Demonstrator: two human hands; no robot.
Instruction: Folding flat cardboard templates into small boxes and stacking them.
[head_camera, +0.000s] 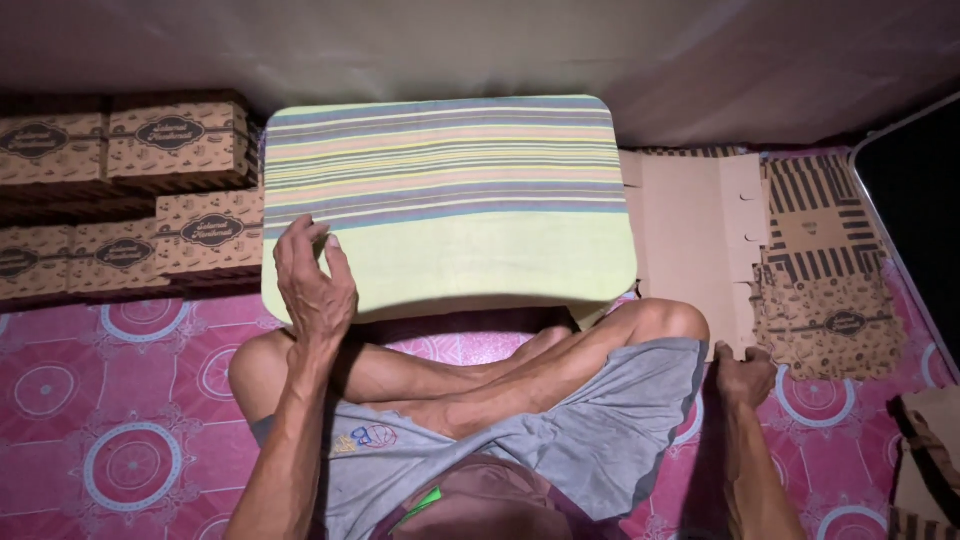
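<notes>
I sit cross-legged on a pink patterned mat. A low board wrapped in striped green cloth stands in front of my knees. My left hand rests on its near left edge, fingers loosely spread, holding nothing. My right hand lies past my right knee, fingers closed on the near edge of a flat unfolded brown cardboard box. More flat printed box blanks lie just right of it.
Folded brown printed boxes are stacked in rows at the left against a pale wall. A dark opening with a metal edge is at the far right. A brown bag-like item sits at the lower right.
</notes>
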